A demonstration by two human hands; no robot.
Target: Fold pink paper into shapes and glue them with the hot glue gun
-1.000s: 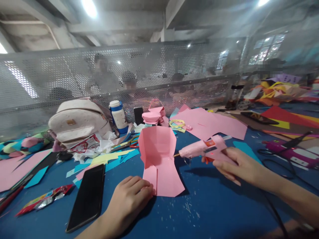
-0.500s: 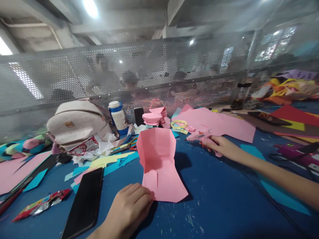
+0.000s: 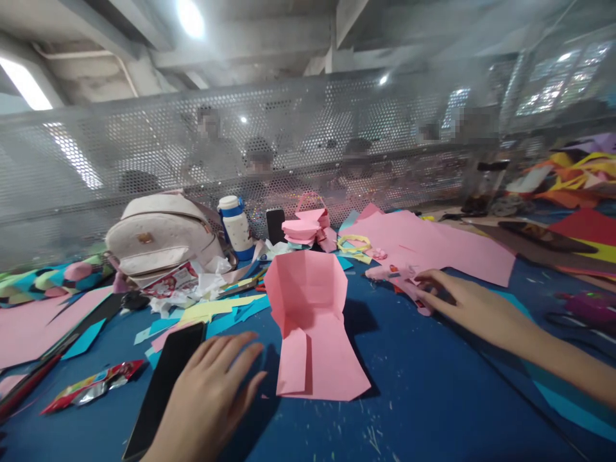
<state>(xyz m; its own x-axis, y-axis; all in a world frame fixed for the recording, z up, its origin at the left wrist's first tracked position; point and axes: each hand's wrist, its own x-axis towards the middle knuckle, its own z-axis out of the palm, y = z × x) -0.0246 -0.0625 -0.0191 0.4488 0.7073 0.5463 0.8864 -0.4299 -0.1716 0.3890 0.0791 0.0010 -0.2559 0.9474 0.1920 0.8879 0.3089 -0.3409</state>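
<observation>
A folded pink paper piece (image 3: 327,350) stands in the middle of the blue table, its back panel upright and a narrow flap raised at its lower left. My left hand (image 3: 212,385) is open beside it, fingers spread, partly over a black phone (image 3: 163,391) and apart from the paper. To the right lies a pink glue gun (image 3: 402,282) with its nozzle pointing left. My right hand (image 3: 462,298) is open at its handle, fingers loosely apart; whether the fingertips still touch the handle is hard to tell.
Behind are a white backpack (image 3: 163,231), a bottle (image 3: 237,231), a pink paper basket (image 3: 308,228) and a large pink sheet (image 3: 443,240). Paper scraps (image 3: 219,311) and a snack wrapper (image 3: 91,385) lie left. A dark cord (image 3: 520,388) runs along the right. A perforated metal screen (image 3: 298,147) closes the back.
My left hand has let go of the pink paper and moved left over the phone. My right hand has loosened from the glue gun, which now lies on the table. The view has shifted slightly.
</observation>
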